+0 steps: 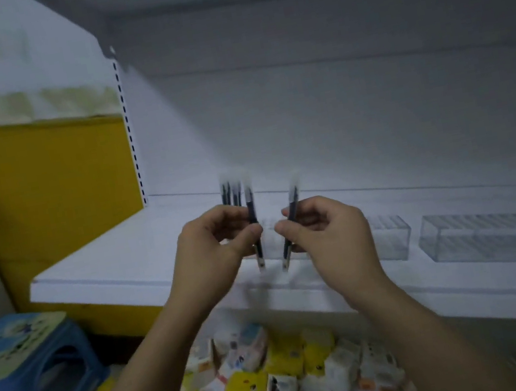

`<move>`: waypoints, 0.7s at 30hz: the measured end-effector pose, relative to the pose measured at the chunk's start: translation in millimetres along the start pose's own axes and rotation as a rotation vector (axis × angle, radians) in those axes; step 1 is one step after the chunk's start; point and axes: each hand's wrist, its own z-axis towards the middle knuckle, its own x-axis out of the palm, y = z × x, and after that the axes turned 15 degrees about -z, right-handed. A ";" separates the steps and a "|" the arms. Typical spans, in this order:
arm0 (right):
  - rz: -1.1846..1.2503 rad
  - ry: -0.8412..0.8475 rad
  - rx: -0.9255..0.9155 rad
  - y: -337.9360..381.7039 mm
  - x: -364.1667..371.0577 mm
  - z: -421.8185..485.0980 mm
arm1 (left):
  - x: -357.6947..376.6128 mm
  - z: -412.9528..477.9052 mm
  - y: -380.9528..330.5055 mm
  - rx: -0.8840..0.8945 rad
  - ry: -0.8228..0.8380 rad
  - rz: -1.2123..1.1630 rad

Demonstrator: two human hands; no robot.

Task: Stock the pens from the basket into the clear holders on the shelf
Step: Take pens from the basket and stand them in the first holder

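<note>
My left hand (pixel 216 249) grips a bunch of several dark pens (pixel 235 194) with white caps, held upright in front of the white shelf (pixel 115 255). My right hand (pixel 321 230) pinches a single dark pen (pixel 292 203), tilted slightly, just apart from the bunch. One clear holder (pixel 391 237) stands on the shelf right behind my right hand, partly hidden by it. A longer clear holder (pixel 497 232) lies further right. The basket is not in view. The picture is blurred.
A blue plastic stool (pixel 27 380) stands at the lower left. Below the shelf lie several small yellow and white boxes (pixel 281 374). A yellow panel (pixel 47 184) borders the shelf on the left. The shelf's back wall (pixel 337 105) is plain white.
</note>
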 end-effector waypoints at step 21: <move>-0.163 -0.014 -0.020 -0.6 76.9 95.1 | -27.1 83.5 39.9 0.081 -0.134 0.183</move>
